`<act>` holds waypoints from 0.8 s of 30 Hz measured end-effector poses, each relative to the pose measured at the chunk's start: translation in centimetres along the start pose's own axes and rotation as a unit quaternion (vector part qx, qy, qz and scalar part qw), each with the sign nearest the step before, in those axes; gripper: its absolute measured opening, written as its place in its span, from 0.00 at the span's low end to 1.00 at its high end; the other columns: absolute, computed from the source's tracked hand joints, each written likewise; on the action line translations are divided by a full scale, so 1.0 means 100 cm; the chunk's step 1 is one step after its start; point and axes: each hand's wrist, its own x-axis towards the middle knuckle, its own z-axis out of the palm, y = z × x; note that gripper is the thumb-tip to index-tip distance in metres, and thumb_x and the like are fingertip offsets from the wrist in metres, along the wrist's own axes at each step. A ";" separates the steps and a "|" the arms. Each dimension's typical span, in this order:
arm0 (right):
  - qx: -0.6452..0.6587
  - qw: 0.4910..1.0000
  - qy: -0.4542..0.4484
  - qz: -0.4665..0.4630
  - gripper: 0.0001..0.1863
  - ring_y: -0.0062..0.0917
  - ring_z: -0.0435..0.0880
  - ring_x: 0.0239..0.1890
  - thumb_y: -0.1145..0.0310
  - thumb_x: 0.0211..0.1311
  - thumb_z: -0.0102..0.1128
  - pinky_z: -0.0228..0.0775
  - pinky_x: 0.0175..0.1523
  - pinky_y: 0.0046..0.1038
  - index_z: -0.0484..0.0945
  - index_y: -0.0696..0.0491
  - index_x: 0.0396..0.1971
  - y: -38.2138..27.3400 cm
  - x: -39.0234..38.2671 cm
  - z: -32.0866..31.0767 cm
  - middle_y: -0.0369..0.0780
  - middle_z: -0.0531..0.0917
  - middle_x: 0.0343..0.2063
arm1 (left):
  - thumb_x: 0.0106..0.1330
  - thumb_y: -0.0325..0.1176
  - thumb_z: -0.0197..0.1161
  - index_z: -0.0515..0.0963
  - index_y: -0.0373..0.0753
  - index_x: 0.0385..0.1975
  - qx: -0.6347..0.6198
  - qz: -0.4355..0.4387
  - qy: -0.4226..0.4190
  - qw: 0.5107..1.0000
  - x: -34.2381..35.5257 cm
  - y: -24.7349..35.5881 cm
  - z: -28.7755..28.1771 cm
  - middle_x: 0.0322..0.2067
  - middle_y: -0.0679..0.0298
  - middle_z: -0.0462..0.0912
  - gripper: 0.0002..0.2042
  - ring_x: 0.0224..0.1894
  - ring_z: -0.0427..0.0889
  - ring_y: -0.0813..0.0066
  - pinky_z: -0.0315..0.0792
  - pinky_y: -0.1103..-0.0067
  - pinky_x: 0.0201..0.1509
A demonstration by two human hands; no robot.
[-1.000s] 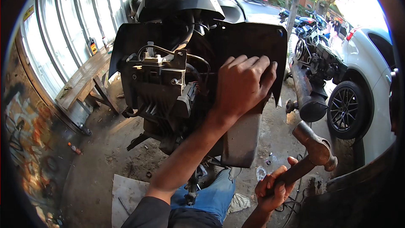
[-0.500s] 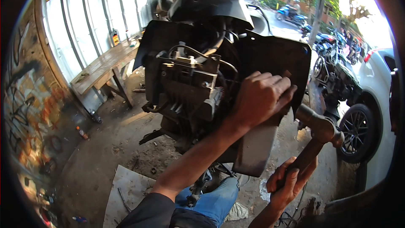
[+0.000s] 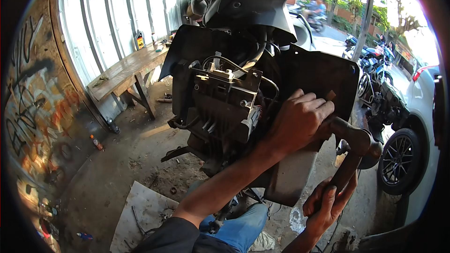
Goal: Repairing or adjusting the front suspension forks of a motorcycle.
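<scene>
Counting one hammer [image 3: 351,161], one part-stripped motorbike [image 3: 220,100] up close with two dark panels [image 3: 332,71], one yellow-labelled bottle [image 3: 139,40] on one tabletop [image 3: 129,69], one car wheel [image 3: 399,161] at right. Seeing right hand [image 3: 327,204] with fingers wrapped round hammer handle, hammer head just beside left hand [image 3: 300,121] in view. Seeing left fingers curled narrow at the right-side panel; can't tell about anything gripped underneath.
</scene>
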 end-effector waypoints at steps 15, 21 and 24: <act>-0.011 0.999 -0.017 0.031 0.37 0.12 0.60 0.07 0.61 0.71 0.53 0.48 0.12 0.17 0.44 0.53 0.70 -0.005 0.006 0.001 0.34 0.68 0.16 | 0.51 0.37 0.69 0.73 0.40 0.30 0.029 -0.007 0.012 0.999 0.001 -0.001 0.000 0.26 0.66 0.78 0.13 0.34 0.76 0.66 0.64 0.70 0.42; -0.031 0.997 -0.049 0.041 0.36 0.11 0.59 0.07 0.62 0.71 0.53 0.48 0.12 0.17 0.44 0.54 0.70 -0.007 0.011 0.003 0.34 0.68 0.15 | 0.49 0.36 0.69 0.73 0.39 0.35 0.062 -0.050 -0.013 0.997 -0.002 0.001 -0.007 0.32 0.64 0.78 0.16 0.42 0.72 0.64 0.59 0.67 0.48; -0.013 0.997 -0.063 0.048 0.36 0.12 0.60 0.07 0.62 0.71 0.52 0.48 0.11 0.17 0.45 0.54 0.70 -0.008 0.010 0.000 0.34 0.67 0.16 | 0.49 0.36 0.69 0.74 0.37 0.38 0.064 -0.063 -0.009 0.996 -0.003 0.005 -0.009 0.35 0.62 0.78 0.18 0.44 0.71 0.63 0.59 0.66 0.49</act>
